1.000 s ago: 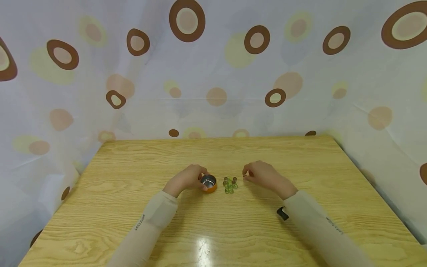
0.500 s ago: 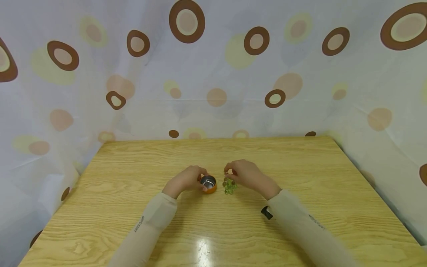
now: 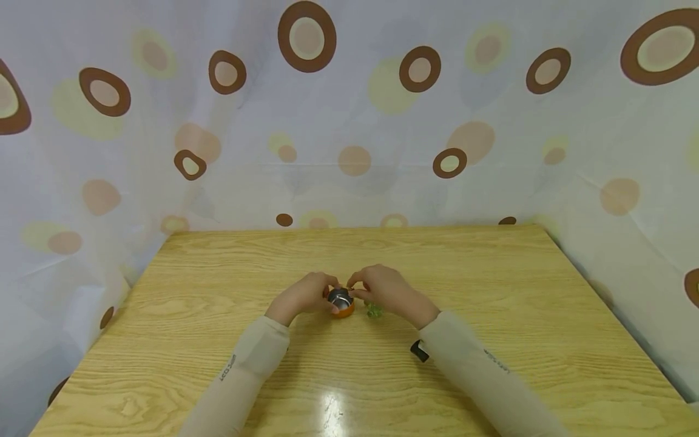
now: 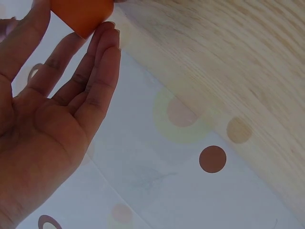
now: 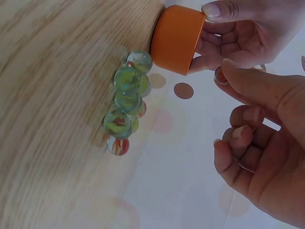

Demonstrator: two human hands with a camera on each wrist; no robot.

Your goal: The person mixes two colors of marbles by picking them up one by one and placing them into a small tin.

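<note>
A small orange cup (image 3: 343, 312) with a shiny metal inside stands on the table. My left hand (image 3: 302, 296) holds it at the rim between thumb and fingers; the left wrist view shows only part of its orange wall (image 4: 85, 14). Between thumb and forefinger, my right hand (image 5: 267, 119) pinches a reddish glass marble (image 5: 219, 75) close to the cup's right rim. Just right of the cup lies a cluster of several glass marbles (image 5: 127, 78), some green and some reddish brown. In the head view the right hand partly hides the cluster.
The wooden table (image 3: 218, 261) reaches back to a pale cloth (image 3: 349, 200) printed with brown, yellow and peach circles, which also hangs at both sides. A small black object (image 3: 419, 351) sits by the right sleeve's cuff.
My right hand has moved left with the pinched marble, from right of the cluster, over it, to the cup's rim. The left hand and cup stay in place.
</note>
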